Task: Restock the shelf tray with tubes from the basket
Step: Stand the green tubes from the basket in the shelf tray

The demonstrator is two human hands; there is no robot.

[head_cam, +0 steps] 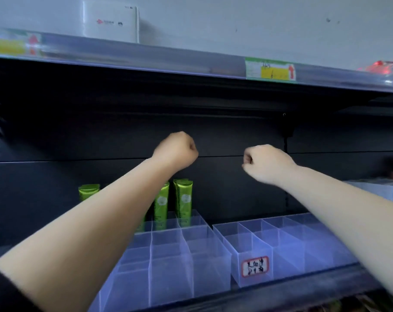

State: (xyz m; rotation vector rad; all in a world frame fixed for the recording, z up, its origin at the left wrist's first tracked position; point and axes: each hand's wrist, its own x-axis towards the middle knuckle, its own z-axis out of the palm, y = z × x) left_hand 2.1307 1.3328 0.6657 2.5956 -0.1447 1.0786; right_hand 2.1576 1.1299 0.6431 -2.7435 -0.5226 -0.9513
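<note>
Both my arms reach up in front of the dark shelf back. My left hand [177, 150] is a closed fist with nothing in it, raised above the green tubes. My right hand [264, 163] is also a closed fist holding nothing, a little lower and to the right. Several green tubes [183, 200] stand upright in the back compartments of the left clear divided tray [168, 255]; my left forearm hides some of them. The tray's front compartments hold nothing. No basket is in view.
A second clear divided tray [281, 239] with a red-bordered handwritten label [255, 266] sits to the right. The shelf above [191, 61] carries price tags and a white box [111, 21]. Pale boxes [382, 190] sit at the far right.
</note>
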